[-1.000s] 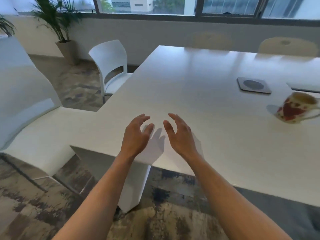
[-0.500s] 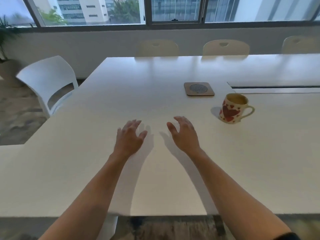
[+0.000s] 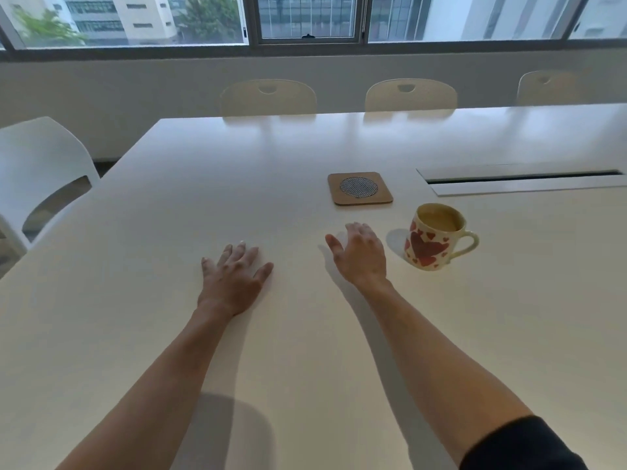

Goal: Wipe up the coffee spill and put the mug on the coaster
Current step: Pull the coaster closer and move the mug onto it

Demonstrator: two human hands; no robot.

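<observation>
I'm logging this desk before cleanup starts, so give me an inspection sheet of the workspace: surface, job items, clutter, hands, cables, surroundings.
Surface: white table, no coffee spill visible on it, a light patch beside the mug could be shadow or liquid, cannot tell.
Job's things: heart-patterned mug with coffee inside, standing on the table, not on the coaster, which lies bare just beyond it. No cloth seen.
Clutter: nothing seen.
Hands: left hand flat on the table, empty; right hand open, empty, close to the mug's left side, not touching.
Cables: nothing seen; a closed cable slot in the tabletop.
Surroundings: white chair at left, beige chairs opposite, windows behind.
</observation>
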